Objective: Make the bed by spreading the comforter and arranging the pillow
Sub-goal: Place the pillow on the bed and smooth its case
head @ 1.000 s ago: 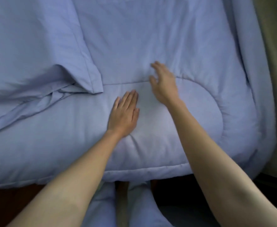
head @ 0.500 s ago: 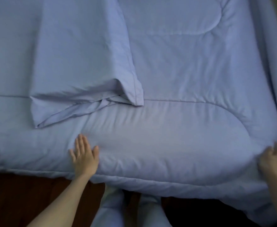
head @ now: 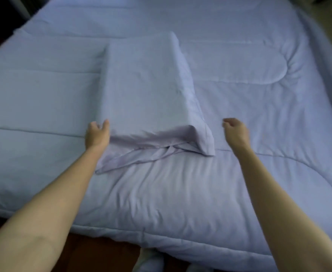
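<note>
A pale blue quilted comforter (head: 181, 193) lies spread flat over the whole bed. On top of it, in the middle, rests a long pillow (head: 147, 91) in a matching blue case, its loose open end crumpled toward me. My left hand (head: 97, 135) touches the pillow's near left corner, fingers curled and apart. My right hand (head: 235, 132) hovers just right of the pillow's near right corner, fingers loosely curled, holding nothing and apart from the pillow.
The comforter's near edge (head: 161, 240) hangs over the bed front, with dark wooden floor (head: 94, 256) below it. The bed's right side (head: 330, 61) drops off toward a lighter floor. A dark area lies past the far left corner.
Both hands left the comforter's near edge and reached forward to the pillow's near end. The view lifted from the bed's front edge to take in the whole bed.
</note>
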